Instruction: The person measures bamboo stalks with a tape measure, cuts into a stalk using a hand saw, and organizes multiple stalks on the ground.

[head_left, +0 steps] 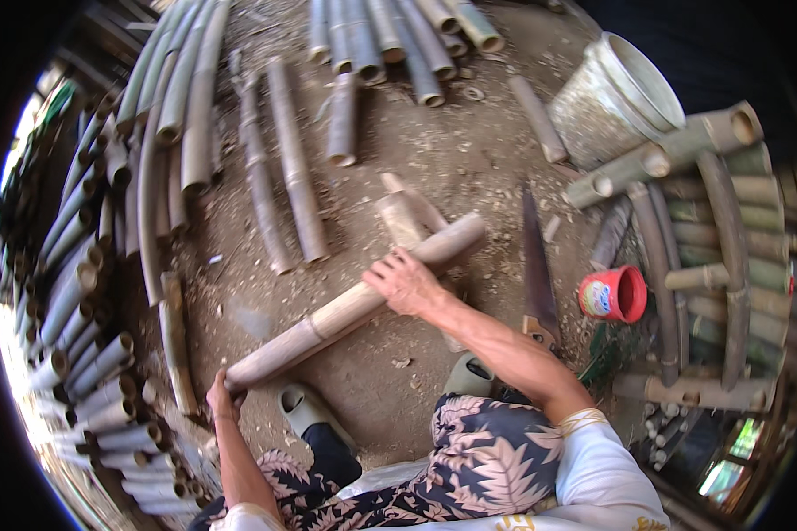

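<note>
A length of bamboo pole [335,319] lies slantwise before me, its near end at the left and its far end up to the right. My left hand [224,396] grips the near end. Farther along, my right hand [405,281] is wrapped over the top of the pole, its fingertips partly hidden. Pieces of wood or bamboo [401,218] lie under and behind the far part of the pole; whether they touch it I cannot tell. To the right, a handsaw [537,257] rests on the ground with its handle toward me.
A red plastic tub [613,294] lies on its side beyond the saw. Farther right are a bamboo frame [733,257] and a dirty white bucket [613,102]. Bamboo poles [190,106] are stacked along the left and far side. Chips litter the dirt floor [372,403].
</note>
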### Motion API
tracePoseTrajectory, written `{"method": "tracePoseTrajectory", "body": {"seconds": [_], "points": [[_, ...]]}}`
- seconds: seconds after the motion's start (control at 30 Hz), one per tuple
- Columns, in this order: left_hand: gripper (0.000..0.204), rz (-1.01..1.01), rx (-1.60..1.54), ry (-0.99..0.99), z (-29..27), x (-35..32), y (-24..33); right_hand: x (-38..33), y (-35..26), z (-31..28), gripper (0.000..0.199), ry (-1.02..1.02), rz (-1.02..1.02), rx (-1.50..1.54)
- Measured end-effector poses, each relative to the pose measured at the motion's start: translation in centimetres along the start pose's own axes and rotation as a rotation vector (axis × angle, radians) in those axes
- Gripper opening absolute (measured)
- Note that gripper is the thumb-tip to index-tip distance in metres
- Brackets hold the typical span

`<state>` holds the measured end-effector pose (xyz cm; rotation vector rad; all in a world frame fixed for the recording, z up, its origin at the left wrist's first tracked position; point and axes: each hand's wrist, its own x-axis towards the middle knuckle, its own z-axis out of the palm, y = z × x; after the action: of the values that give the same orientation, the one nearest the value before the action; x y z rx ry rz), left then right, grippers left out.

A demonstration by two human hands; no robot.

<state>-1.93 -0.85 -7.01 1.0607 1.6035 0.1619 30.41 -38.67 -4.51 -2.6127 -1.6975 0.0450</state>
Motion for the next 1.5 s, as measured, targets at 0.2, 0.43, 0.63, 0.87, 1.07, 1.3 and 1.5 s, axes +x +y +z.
{"method": "tracePoseTrajectory", "body": {"seconds": [0.2,0.43,0.63,0.87,1.07,1.3,1.5], "points": [[0.054,0.072,0.053,-0.034,-0.8,1.9,-0.9,-4.7,-1.5,-3.0,0.065,0.234,0.26,0.319],[0.051,0.129,0.118,-0.069,-1.7,3.5,-0.9,-29.5,-5.6,-1.6,0.063,0.172,1.15,0.389],[0.059,0.17,0.194,-0.036,-0.9,4.5,-1.3,-37.0,-5.2,3.1,0.064,0.172,0.917,0.236],[0.068,0.195,0.322,0.225,-0.1,6.8,-1.6,-38.7,-1.6,-2.6,0.078,0.382,0.93,0.699],[0.057,0.241,0.291,0.248,1.6,3.5,-1.0,-40.4,-1.6,-14.7,0.059,0.636,0.929,0.721],[0.054,0.215,0.275,0.302,1.3,4.2,-0.9,-40.3,-1.7,-16.0,0.053,0.464,0.893,0.938],[0.051,0.223,0.362,0.327,2.5,2.7,-0.6,-33.6,0.9,-11.7,0.051,0.626,0.855,0.929]]}}
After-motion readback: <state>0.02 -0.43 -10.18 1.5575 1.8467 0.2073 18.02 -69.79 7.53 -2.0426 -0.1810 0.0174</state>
